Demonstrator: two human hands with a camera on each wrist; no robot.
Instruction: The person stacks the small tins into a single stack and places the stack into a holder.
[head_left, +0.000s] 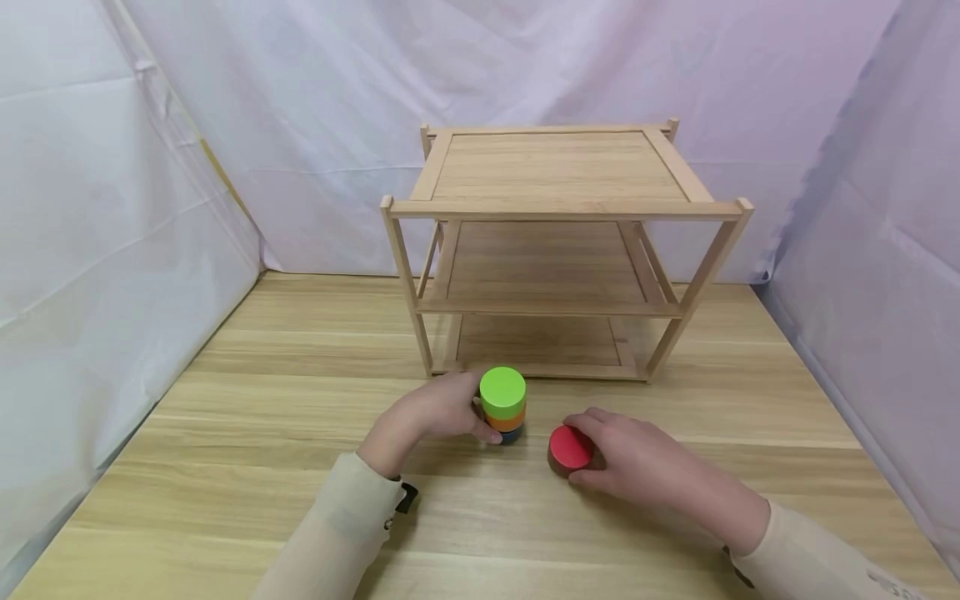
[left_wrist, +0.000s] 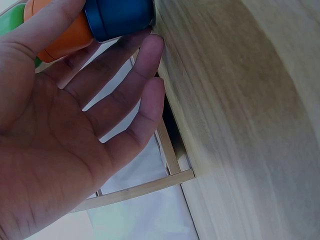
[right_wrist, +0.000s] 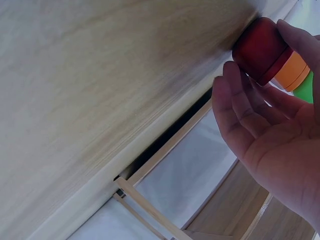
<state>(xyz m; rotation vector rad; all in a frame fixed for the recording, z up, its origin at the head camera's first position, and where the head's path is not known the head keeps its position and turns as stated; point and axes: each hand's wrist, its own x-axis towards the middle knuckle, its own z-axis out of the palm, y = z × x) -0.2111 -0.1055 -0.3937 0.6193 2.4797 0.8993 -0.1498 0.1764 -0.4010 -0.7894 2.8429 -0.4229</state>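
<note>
Two separate grips, both low at the table (head_left: pixel 262 417). Left hand (head_left: pixel 446 408) curved round the left side of a stack (head_left: pixel 505 412) of cylinders, thumb across the near side, forefinger behind, remaining fingers fanned loosely apart beneath. Green cylinder (head_left: pixel 503 388) on top, orange cylinder (head_left: pixel 507 424) in the middle, blue cylinder (left_wrist: pixel 120 19) at the bottom, base at table level — whether resting or barely lifted, impossible to tell. Probably pinched low and from both sides against toppling, with the green top face left uncovered.

Right hand (head_left: pixel 637 454) pinching a red cylinder (head_left: pixel 572 447) from its right, thumb on the near side, fingertips on the far side — a light hold, apparently, enough for so small and smooth a piece. Red cylinder upright, just right of the stack and slightly nearer the person, not touching it; likely set this close for a short reach between the two.

Farther out, pale sleeves (head_left: pixel 337 525) on both forearms, with a dark band (head_left: pixel 407 498) by the left cuff. Behind the stack, a three-tier wooden rack (head_left: pixel 562 210), perhaps set back for working room in front. Beyond and to both sides, white cloth (head_left: pixel 337 100), probably as a screen.
</note>
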